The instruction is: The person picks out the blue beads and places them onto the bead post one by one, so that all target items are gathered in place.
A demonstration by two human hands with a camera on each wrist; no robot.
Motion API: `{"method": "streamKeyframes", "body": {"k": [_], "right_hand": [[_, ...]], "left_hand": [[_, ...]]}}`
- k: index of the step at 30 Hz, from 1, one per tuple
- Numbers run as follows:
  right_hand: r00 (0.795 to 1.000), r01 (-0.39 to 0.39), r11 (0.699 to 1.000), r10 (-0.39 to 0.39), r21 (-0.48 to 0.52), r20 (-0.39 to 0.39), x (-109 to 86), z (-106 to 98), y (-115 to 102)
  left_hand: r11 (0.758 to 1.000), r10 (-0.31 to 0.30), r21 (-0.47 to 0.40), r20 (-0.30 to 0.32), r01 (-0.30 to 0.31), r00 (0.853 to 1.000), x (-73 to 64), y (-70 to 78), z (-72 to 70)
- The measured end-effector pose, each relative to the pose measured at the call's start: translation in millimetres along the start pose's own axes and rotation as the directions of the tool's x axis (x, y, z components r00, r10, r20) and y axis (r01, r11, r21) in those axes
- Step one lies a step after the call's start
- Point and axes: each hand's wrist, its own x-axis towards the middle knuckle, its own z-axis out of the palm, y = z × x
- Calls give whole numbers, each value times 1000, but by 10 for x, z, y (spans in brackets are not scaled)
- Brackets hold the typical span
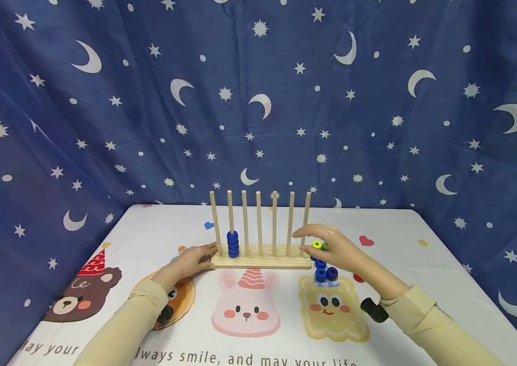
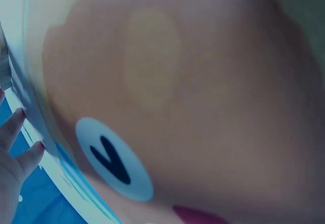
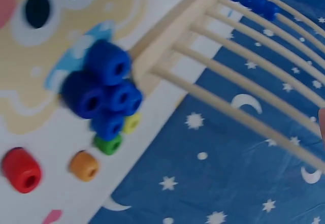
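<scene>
A wooden peg stand with several upright rods stands on the table; several blue beads are stacked on its second rod from the left. At the stand's left end, my left hand grips the base, fingers toward the back and thumb at the front. My right hand hovers by the two rightmost rods, fingers arched and thumb apart, with no bead visible between them. Beneath and beside it lie loose blue beads, partly hidden in the head view. A yellow bead and a green bead lie close by.
A red bead and an orange bead lie apart from the blue cluster. The white tablecloth has printed cartoon animals. Behind the table hangs a blue curtain with moons and stars. Dark ribbed objects sit by both wrists.
</scene>
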Motion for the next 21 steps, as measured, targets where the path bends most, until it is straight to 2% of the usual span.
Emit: {"method": "streamKeyframes", "body": {"k": [7, 14, 21], "right_hand": [[998, -55, 998, 54, 11, 31, -200, 21, 179], [993, -96, 995, 95, 21, 69, -355, 28, 311], [961, -205, 979, 199, 10, 191, -486, 59, 399]], "left_hand": [[999, -29, -23, 36, 30, 999, 22, 28, 6], [1000, -25, -15, 20, 25, 999, 7, 19, 13], [1000, -16, -24, 15, 16, 1000, 3, 41, -11]]}}
